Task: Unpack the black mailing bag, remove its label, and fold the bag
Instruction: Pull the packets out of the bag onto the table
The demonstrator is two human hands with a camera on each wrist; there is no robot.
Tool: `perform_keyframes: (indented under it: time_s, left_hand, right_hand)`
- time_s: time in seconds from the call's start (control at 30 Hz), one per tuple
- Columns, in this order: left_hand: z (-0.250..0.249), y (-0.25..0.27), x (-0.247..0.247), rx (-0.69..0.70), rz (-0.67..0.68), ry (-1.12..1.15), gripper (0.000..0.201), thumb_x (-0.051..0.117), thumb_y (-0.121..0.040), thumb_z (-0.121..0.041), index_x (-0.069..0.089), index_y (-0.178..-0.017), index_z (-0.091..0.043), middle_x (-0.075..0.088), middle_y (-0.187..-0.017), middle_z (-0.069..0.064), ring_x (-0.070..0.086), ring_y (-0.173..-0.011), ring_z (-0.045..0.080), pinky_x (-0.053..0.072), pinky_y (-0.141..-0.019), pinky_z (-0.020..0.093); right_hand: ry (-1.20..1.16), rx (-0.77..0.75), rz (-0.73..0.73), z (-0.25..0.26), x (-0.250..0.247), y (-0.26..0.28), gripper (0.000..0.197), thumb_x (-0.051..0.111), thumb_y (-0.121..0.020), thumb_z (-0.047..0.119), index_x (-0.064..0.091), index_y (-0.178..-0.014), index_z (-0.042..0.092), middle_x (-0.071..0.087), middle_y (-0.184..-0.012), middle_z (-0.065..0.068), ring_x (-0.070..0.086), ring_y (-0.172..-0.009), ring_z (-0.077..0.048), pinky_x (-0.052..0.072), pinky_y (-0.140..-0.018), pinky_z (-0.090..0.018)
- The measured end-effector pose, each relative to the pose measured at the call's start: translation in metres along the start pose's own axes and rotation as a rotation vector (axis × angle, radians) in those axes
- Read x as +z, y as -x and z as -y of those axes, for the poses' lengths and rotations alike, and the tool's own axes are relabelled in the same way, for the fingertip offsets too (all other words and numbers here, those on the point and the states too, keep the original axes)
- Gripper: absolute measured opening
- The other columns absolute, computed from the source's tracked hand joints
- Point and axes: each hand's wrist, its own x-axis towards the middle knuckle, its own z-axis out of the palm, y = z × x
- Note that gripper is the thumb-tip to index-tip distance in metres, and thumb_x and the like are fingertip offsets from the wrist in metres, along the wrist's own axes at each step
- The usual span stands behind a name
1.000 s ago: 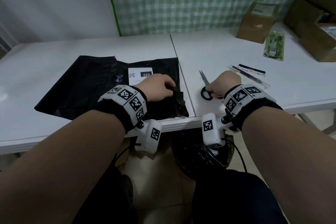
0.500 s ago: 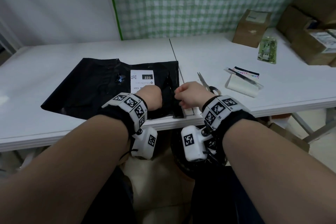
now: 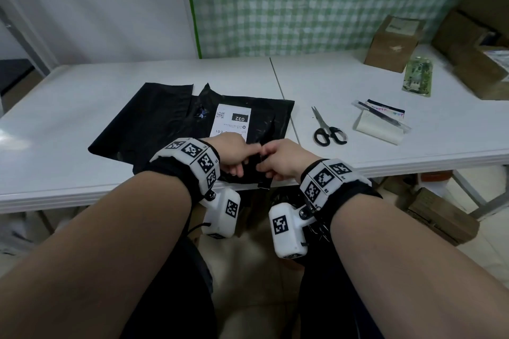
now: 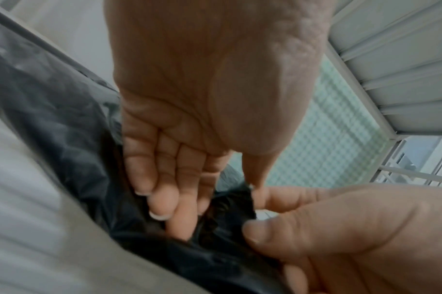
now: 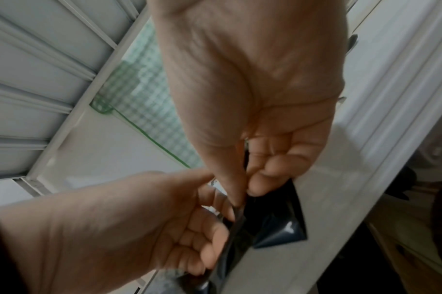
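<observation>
The black mailing bag [image 3: 154,121] lies flat on the white table [image 3: 68,107], its near right corner raised at the table's front edge. A white label [image 3: 232,121] printed "032" is stuck on its top face. My left hand [image 3: 237,155] and right hand [image 3: 278,159] meet at that near edge. Both pinch the black film there, thumb against fingers. The left wrist view shows my left hand [image 4: 179,191] with crumpled black bag [image 4: 227,210] between the two hands. From the right wrist, my right hand [image 5: 250,185] pinches a bag flap [image 5: 278,222].
Black-handled scissors [image 3: 326,129] lie on the table right of the bag. Further right lies a white booklet with a pen [image 3: 378,124], a green packet [image 3: 417,77] and cardboard boxes [image 3: 394,41]. A dark bin stands under the table edge.
My right hand let go of the scissors and moved left to the bag's near edge. Both hands now pinch the bag together; the scissors stay on the table.
</observation>
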Motion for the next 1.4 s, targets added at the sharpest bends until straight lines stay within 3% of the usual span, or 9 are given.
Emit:
perform_keyframes:
  time_s: [0.13, 0.23, 0.43, 0.63, 0.77, 0.93, 1.07, 1.27, 1.4]
  left_hand:
    - [-0.001, 0.0, 0.001, 0.023, -0.155, 0.14, 0.042, 0.044, -0.093, -0.046, 0.054, -0.083, -0.006, 0.059, -0.061, 0.01, 0.055, -0.049, 0.02, 0.049, -0.052, 0.027]
    - [0.003, 0.001, -0.002, 0.056, -0.302, 0.207, 0.013, 0.051, -0.089, -0.013, 0.052, -0.078, -0.007, 0.056, -0.066, 0.013, 0.057, -0.053, 0.025, 0.056, -0.06, 0.038]
    - [0.013, 0.006, -0.016, 0.129, -0.553, 0.349, 0.027, 0.047, -0.083, 0.002, 0.041, -0.098, -0.019, 0.06, -0.085, 0.015, 0.056, -0.055, 0.026, 0.047, -0.049, 0.029]
    - [0.009, 0.016, -0.027, 0.204, -0.509, 0.221, 0.043, 0.033, -0.083, 0.011, 0.066, -0.098, -0.013, 0.061, -0.09, 0.003, 0.052, -0.061, 0.019, 0.039, -0.045, 0.014]
    - [0.009, 0.018, -0.029, 0.166, -0.46, 0.079, 0.038, 0.044, -0.089, 0.001, 0.062, -0.121, -0.005, 0.059, -0.126, 0.013, 0.056, -0.113, 0.026, 0.045, -0.092, 0.025]
    - [0.01, 0.021, -0.031, 0.156, -0.455, -0.16, 0.03, 0.048, -0.082, 0.004, 0.047, -0.112, -0.001, 0.032, -0.129, 0.016, 0.051, -0.099, 0.029, 0.041, -0.083, 0.026]
    - [0.016, 0.025, -0.04, 0.156, -0.595, -0.153, 0.043, 0.053, -0.078, 0.005, 0.044, -0.119, -0.004, 0.027, -0.136, 0.015, 0.053, -0.097, 0.036, 0.042, -0.084, 0.034]
    - [0.027, 0.021, -0.053, 0.221, -0.44, -0.162, 0.073, 0.063, -0.077, -0.002, 0.039, -0.143, -0.02, 0.024, -0.148, 0.008, 0.035, -0.134, 0.021, 0.031, -0.106, 0.021]
    - [0.031, 0.016, -0.047, 0.183, -0.392, -0.201, 0.087, 0.074, -0.07, -0.017, 0.032, -0.144, -0.032, 0.019, -0.148, 0.004, 0.029, -0.135, 0.025, 0.027, -0.113, 0.035]
  right_hand:
    - [-0.004, -0.073, 0.037, 0.004, 0.001, 0.007, 0.041, 0.058, -0.088, 0.0, 0.057, -0.125, 0.017, 0.05, -0.065, -0.001, 0.046, -0.055, -0.011, 0.036, -0.05, -0.022]
    - [-0.007, -0.078, 0.09, 0.008, -0.001, 0.011, 0.041, 0.057, -0.089, 0.004, 0.059, -0.127, 0.021, 0.052, -0.071, 0.002, 0.045, -0.058, -0.009, 0.037, -0.052, -0.02]
    - [-0.183, -0.056, -0.015, 0.019, -0.001, 0.007, 0.03, 0.045, -0.096, 0.013, 0.061, -0.122, 0.01, 0.056, -0.097, -0.008, 0.048, -0.062, -0.013, 0.042, -0.052, -0.022]
    - [-0.145, 0.012, -0.039, 0.02, 0.004, -0.007, 0.044, 0.041, -0.096, 0.007, 0.042, -0.138, 0.017, 0.055, -0.1, -0.011, 0.048, -0.058, -0.014, 0.04, -0.049, -0.024]
    - [-0.001, -0.003, -0.044, 0.023, 0.005, -0.014, 0.055, 0.044, -0.092, 0.005, 0.032, -0.142, 0.022, 0.057, -0.091, -0.009, 0.053, -0.063, -0.017, 0.047, -0.053, -0.028]
    - [-0.031, 0.081, -0.046, 0.024, 0.007, -0.017, 0.003, 0.046, -0.091, 0.007, 0.046, -0.09, 0.009, 0.053, -0.063, -0.007, 0.051, -0.038, -0.011, 0.033, -0.034, -0.017]
    - [-0.188, 0.143, -0.076, 0.018, 0.004, -0.026, 0.008, 0.045, -0.091, 0.001, 0.047, -0.084, 0.004, 0.052, -0.061, -0.009, 0.057, -0.04, -0.016, 0.034, -0.033, -0.018]
    - [-0.319, 0.114, -0.217, 0.02, -0.006, -0.038, 0.015, 0.058, -0.087, 0.005, 0.053, -0.073, 0.007, 0.061, -0.073, -0.01, 0.061, -0.06, -0.018, 0.055, -0.059, -0.027]
    - [-0.285, 0.041, -0.228, 0.035, 0.004, -0.045, 0.028, 0.065, -0.081, 0.012, 0.063, -0.106, -0.002, 0.065, -0.096, -0.015, 0.064, -0.082, -0.02, 0.058, -0.079, -0.031]
